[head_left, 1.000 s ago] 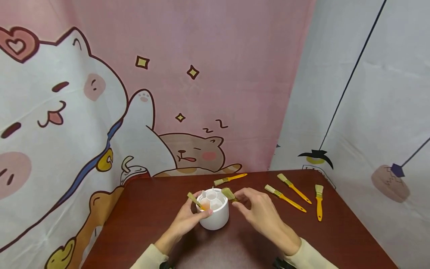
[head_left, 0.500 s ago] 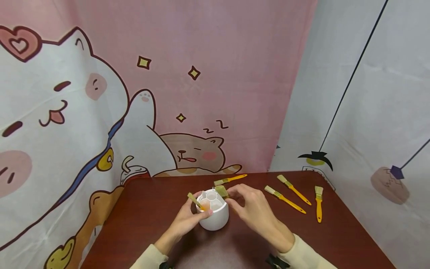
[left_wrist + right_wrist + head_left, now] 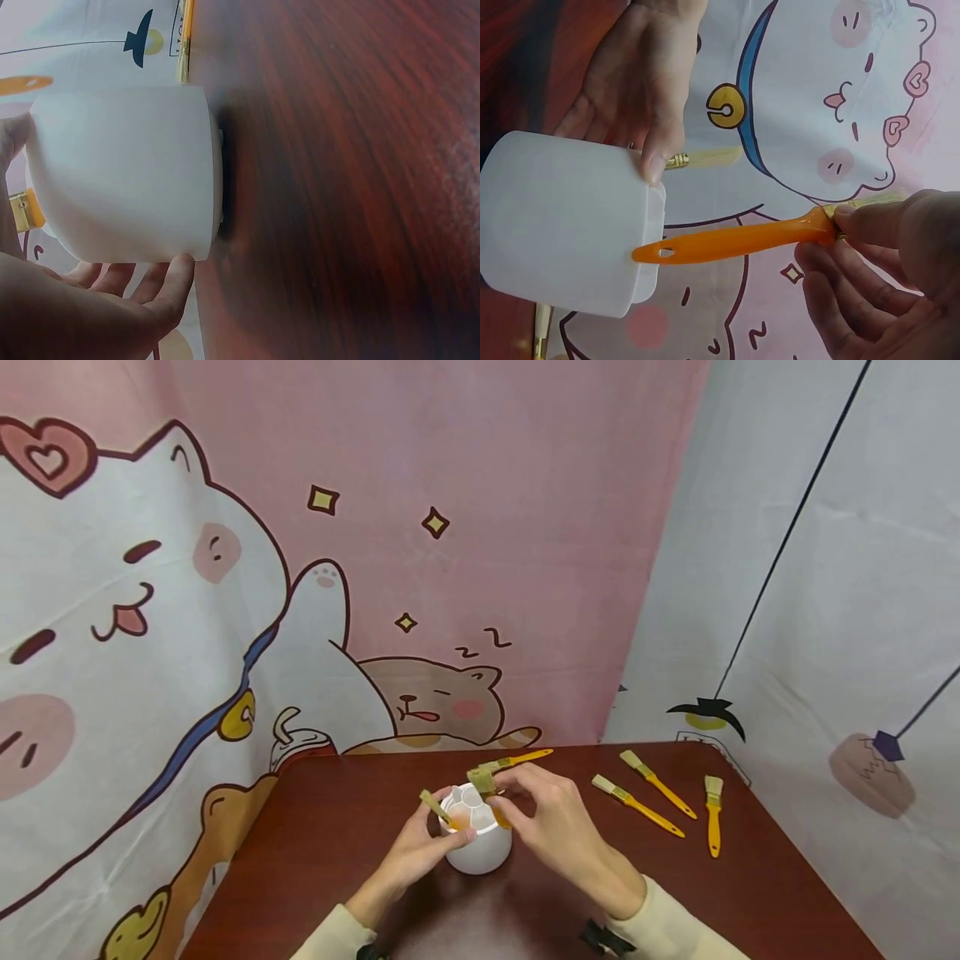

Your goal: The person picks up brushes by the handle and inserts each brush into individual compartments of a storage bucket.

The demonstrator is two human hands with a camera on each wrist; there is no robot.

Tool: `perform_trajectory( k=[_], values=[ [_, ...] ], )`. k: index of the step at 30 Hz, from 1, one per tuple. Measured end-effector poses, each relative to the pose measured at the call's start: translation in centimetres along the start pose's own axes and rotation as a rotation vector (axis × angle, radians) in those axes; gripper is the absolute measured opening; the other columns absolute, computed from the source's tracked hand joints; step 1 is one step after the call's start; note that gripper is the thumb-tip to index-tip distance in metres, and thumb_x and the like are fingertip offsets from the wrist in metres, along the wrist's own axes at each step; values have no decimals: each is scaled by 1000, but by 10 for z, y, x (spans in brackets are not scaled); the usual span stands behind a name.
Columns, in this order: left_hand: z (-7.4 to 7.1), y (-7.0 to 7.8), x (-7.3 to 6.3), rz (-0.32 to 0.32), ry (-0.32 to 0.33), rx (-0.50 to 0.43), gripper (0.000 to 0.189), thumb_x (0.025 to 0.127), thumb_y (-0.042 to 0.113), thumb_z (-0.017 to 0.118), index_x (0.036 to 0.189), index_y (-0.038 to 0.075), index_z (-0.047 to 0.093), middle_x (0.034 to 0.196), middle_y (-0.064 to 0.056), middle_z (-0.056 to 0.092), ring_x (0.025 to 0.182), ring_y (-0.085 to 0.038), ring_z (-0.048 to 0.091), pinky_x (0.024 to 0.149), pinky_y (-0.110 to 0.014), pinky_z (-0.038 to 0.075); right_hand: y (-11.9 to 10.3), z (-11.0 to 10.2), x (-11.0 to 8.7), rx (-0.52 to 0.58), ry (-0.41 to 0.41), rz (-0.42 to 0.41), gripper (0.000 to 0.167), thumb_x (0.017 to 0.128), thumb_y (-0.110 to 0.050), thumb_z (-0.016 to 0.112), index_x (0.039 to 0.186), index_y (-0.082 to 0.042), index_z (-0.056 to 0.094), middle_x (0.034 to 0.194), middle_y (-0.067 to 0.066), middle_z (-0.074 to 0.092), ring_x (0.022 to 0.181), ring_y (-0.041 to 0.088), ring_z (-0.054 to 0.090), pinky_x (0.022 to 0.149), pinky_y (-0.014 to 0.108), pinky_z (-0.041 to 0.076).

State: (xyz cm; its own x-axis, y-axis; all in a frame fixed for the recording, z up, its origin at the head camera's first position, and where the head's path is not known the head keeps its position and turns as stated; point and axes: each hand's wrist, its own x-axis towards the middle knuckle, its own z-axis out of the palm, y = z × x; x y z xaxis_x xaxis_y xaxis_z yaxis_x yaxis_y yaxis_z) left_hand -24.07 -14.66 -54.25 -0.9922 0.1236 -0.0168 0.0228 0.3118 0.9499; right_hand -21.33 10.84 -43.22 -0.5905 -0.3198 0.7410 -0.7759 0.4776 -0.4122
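Note:
A white round container (image 3: 478, 853) with several compartments stands on the table. My left hand (image 3: 418, 847) grips its left side, thumb at the rim and fingers around the wall (image 3: 127, 176). One paintbrush (image 3: 437, 803) sits in a left compartment, bristles up and leaning left. My right hand (image 3: 557, 827) pinches another paintbrush (image 3: 739, 241) near its metal band, bristles up, above the container's right side. In the right wrist view the tip of its orange handle overlaps the container's rim; whether they touch I cannot tell.
Behind the container lies a yellow-handled paintbrush (image 3: 517, 760) on the dark red table (image 3: 337, 827). Three more lie to the right: one brush (image 3: 637, 806), a second brush (image 3: 658, 783) and a third brush (image 3: 713, 817). A cartoon-printed cloth (image 3: 525, 527) hangs behind the table.
My right hand has moved left, bringing its paintbrush from beside the container to over its right side; the brush now stands more upright. The left hand and container stay in place.

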Motion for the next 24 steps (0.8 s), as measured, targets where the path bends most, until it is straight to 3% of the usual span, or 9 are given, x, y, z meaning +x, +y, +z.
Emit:
perform_trajectory(
  k=[12,18,24],
  values=[
    [-1,-3,0,9,-12,1,96,96,40,97,176,17,48,164,-19,67,147,-36,67,117,-56,58,1,9,3,2,29,-35,27,92,-1,97,112,-13,82,107,-2,85,94,13,84,82,39,71],
    [-1,-4,2,21,-34,-9,96,98,38,95,177,13,45,160,-20,70,140,-33,71,105,-42,61,7,15,0,22,-36,-19,27,93,0,96,114,-11,83,109,0,85,96,14,84,81,40,71],
    [-3,-5,2,30,-45,-22,97,98,38,95,177,13,44,160,-20,69,141,-33,70,103,-41,62,18,25,-7,36,-100,3,25,94,-1,96,114,-9,84,109,2,85,97,15,83,81,36,71]
  ],
)
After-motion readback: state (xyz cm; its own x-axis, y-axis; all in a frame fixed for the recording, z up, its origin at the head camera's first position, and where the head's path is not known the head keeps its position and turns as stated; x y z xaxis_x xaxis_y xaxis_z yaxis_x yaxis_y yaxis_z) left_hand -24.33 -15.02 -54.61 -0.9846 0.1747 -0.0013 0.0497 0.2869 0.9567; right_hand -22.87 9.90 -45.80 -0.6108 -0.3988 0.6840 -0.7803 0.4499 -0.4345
